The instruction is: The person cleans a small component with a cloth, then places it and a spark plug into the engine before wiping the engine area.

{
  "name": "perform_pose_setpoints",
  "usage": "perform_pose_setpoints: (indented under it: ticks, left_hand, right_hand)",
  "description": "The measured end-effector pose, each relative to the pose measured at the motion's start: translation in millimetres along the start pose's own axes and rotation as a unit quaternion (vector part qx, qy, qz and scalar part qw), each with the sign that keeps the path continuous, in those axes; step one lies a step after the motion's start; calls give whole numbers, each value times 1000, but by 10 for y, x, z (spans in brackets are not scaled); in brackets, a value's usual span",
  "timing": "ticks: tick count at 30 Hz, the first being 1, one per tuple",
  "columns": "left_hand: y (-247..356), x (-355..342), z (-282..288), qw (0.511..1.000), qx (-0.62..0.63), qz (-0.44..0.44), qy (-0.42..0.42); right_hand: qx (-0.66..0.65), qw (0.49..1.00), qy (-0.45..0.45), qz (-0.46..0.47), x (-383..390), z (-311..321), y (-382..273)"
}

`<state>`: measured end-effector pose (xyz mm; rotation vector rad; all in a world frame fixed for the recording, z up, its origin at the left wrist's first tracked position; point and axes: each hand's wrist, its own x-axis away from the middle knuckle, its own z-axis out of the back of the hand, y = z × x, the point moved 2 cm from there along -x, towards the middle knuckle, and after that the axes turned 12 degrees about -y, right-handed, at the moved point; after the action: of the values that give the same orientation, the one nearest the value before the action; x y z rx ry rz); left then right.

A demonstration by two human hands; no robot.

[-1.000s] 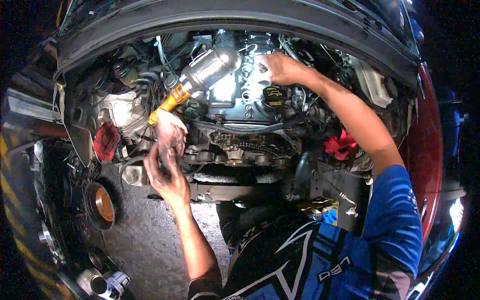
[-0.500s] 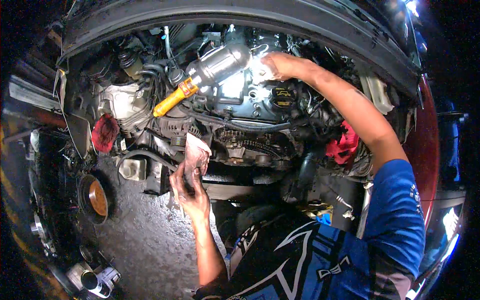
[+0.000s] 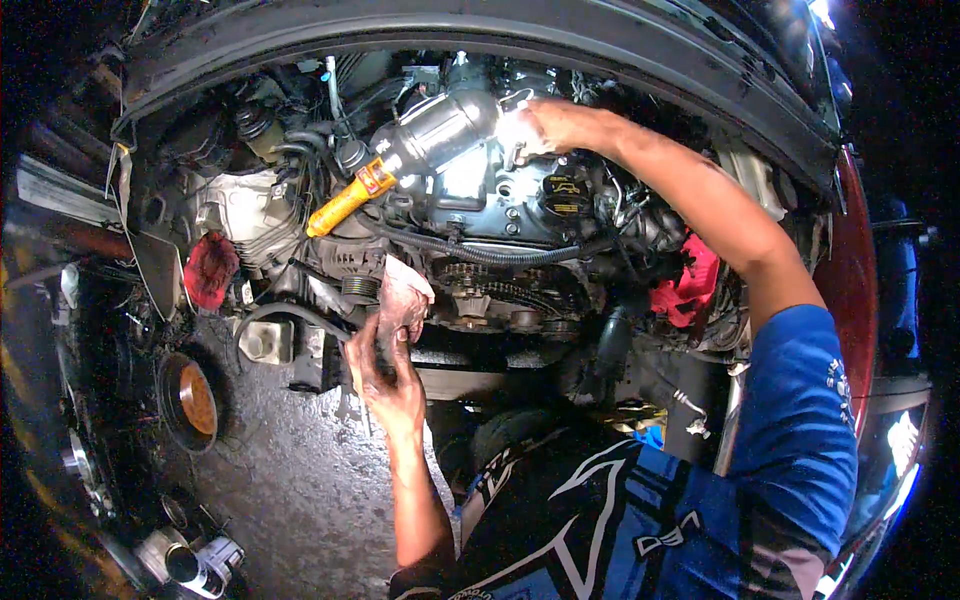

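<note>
My left hand [image 3: 388, 375] holds up a folded pinkish, stained rag [image 3: 405, 300] between thumb and fingers, in front of the engine's ribbed pulley [image 3: 360, 288]. A work lamp with a yellow handle [image 3: 350, 202] and a metal guard [image 3: 445, 130] lies slantwise over the engine cover [image 3: 490, 215]. Beside the lamp's far end, my right hand [image 3: 548, 128] is closed over the cover. Strong glare hides its fingertips and whatever they grip. Below the cover, a timing chain [image 3: 510, 285] shows in the engine's exposed front.
Red cloths lie at the left [image 3: 211, 270] and right [image 3: 688, 283] of the engine bay. A round pan [image 3: 178, 415] with brownish contents is on the wet floor [image 3: 290, 490]. Cans [image 3: 190, 565] stand at the lower left. The raised hood's edge [image 3: 480, 38] spans the top.
My left hand and the rag have shifted slightly to the right. My right hand has moved a little beside the lamp, which stays in nearly the same place.
</note>
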<state>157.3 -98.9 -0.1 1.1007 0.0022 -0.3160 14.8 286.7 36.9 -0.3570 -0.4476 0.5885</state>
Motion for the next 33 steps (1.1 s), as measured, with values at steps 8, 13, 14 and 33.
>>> perform_pose_setpoints:
  ticks: [8, 13, 14, 33]
  left_hand:
    - [-80, 30, 7, 1000, -10, 25, -2]
    - [-60, 35, -51, 1000, -2, -4, -14]
    - [-44, 49, -33, 1000, 6, -8, -12]
    - [-138, -1005, 227, 958, -252, -132, 29]
  right_hand:
    - [72, 995, -29, -65, 123, 85, -242]
    - [48, 993, -17, -110, 192, -154, 320]
    - [69, 997, 27, 32, 214, -200, 470]
    - [-76, 939, -65, -330, 160, 52, -1520]
